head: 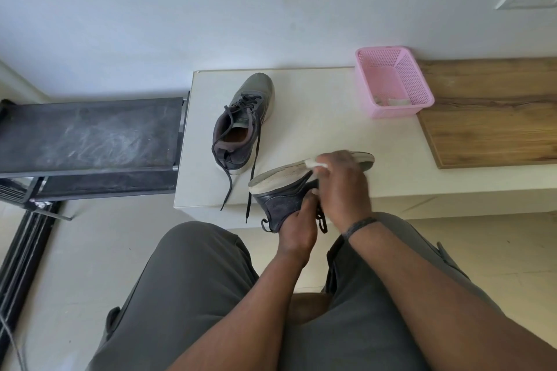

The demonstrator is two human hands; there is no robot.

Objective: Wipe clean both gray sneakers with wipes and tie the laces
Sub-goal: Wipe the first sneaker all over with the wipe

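Your left hand (297, 227) grips the light, stiff-soled sneaker (286, 190) at its heel; your right hand (342, 187) pinches the soft wipe (313, 163).

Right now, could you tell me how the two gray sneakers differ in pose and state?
The far sneaker stands upright on the white table, untouched, laces loose. The near sneaker is tipped sole-up, held by the left hand while the right hand presses a wipe on its sole. Both are gray with dark laces.

Home interior, likely an entryway or living room: low white bench (301, 129) against a plain white wall (211, 9), wood-grain panel (488, 111) to its right, dusty black rack (90, 135) left, tiled floor (75, 250) below.
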